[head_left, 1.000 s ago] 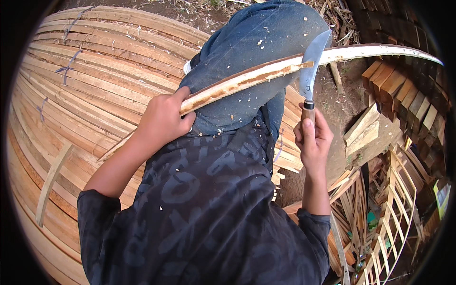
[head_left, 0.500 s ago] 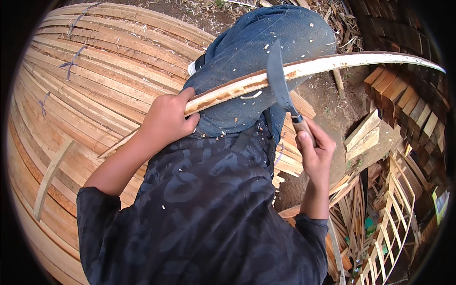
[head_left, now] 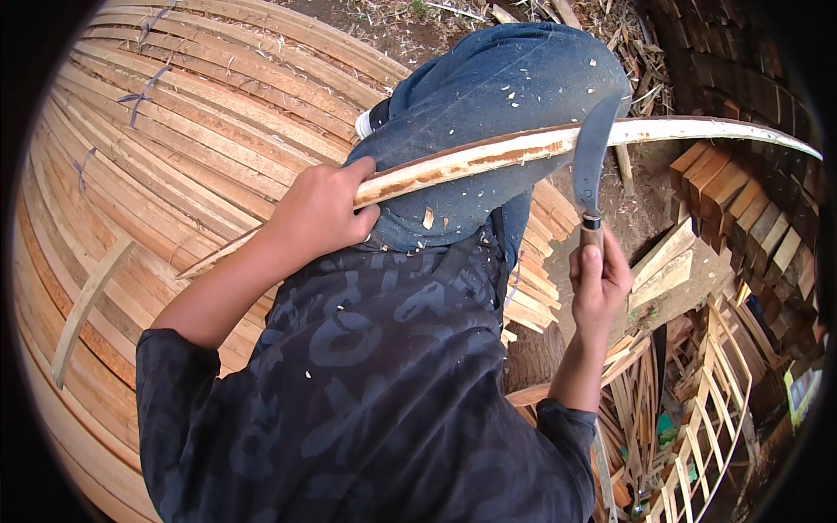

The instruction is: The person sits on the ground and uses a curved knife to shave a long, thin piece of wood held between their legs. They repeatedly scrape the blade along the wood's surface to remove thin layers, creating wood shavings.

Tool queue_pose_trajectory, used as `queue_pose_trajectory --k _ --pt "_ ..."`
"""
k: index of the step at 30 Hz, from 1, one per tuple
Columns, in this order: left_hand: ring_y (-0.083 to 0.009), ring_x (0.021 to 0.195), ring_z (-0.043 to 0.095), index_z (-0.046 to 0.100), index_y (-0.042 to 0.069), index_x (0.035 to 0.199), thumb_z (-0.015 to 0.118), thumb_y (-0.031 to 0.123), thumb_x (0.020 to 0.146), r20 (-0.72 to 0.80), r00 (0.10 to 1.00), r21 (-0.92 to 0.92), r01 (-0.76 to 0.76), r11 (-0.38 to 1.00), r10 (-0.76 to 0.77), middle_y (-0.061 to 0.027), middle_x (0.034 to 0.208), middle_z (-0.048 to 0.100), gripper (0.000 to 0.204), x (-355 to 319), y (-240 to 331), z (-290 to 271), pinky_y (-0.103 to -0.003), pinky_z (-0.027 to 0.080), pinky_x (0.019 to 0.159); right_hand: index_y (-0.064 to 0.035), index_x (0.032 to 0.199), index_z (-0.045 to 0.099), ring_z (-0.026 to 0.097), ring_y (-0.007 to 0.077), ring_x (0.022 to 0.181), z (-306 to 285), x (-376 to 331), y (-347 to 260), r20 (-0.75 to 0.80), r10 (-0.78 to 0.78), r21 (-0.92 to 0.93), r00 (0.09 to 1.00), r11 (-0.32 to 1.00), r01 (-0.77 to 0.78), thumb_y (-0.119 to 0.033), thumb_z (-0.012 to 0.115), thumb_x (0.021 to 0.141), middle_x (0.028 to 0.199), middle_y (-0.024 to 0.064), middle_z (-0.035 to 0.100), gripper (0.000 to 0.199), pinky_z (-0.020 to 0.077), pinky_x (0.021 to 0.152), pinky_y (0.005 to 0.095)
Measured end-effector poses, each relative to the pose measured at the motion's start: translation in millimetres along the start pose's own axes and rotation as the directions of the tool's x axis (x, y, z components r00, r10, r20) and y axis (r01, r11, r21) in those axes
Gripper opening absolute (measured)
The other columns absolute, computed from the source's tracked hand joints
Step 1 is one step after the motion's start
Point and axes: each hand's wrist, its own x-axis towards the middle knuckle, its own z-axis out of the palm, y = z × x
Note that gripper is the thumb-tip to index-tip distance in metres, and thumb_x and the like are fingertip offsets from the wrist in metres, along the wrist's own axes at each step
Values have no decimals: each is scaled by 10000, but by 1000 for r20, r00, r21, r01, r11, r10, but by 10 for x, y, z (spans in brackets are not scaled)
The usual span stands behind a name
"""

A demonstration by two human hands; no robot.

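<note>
My left hand (head_left: 324,207) is closed round a long wooden strip (head_left: 475,161) that lies across my thigh, its far end reaching out to the right. Bare pale wood with brown bark patches shows along the strip's near side. In my right hand (head_left: 600,277) is the wooden handle of a machete (head_left: 593,152) with a broad, curved dark blade. That blade stands upright across the strip, to the right of my knee's middle, and seems to touch it. Small wood chips are scattered over my blue trousers (head_left: 514,78).
Bundled wooden strips (head_left: 200,113), tied with dark bands, spread under and left of me. Stacked cut timber (head_left: 741,196) stands at the right. Lower right are a slatted wooden frame (head_left: 711,418) and loose offcuts. Shavings cover the ground (head_left: 375,22) ahead.
My right hand and the machete have moved right along the strip, and the blade stands more upright. A larger chip now lies on my thigh. My left hand keeps its hold.
</note>
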Motion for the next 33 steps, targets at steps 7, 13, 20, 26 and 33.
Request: queue_pose_trajectory --k 7,13,20,26,33 --pt "-422 633 609 592 -44 897 667 105 676 50 998 -76 40 996 -37 -251 621 576 277 36 26 -49 -436 493 600 -5 1229 579 485 58 553 67 88 170 -5 -17 118 1000 993 18 -138 548 959 691 19 555 303 373 502 194" --pt "-423 630 608 608 -45 922 667 115 672 27 999 -24 25 999 -25 -253 614 575 302 41 40 -28 -439 498 601 32 1243 553 474 35 563 36 210 -130 -261 39 413 965 908 75 -138 546 962 641 -12 511 329 360 486 171" --pt "-418 650 617 597 -48 989 673 120 672 -9 1000 79 9 997 -8 -255 638 585 367 -18 53 -6 -449 500 618 43 1270 532 473 25 572 135 -17 -226 -70 74 -29 995 997 -76 -123 542 965 701 1 545 347 355 485 165" --pt "-395 625 620 569 13 923 692 161 702 -51 999 103 -3 995 8 -219 615 589 293 -17 47 60 -467 502 605 44 1257 532 415 24 500 -47 88 -115 -132 -59 -19 990 998 56 -141 500 988 627 -29 475 329 290 422 180" --pt "-400 606 614 561 14 919 690 153 704 -72 996 108 -53 993 61 -211 599 581 287 18 12 36 -466 501 600 -2 1325 485 408 29 497 -61 193 -44 -203 -68 165 977 981 102 -128 493 989 652 -40 474 359 285 423 177"
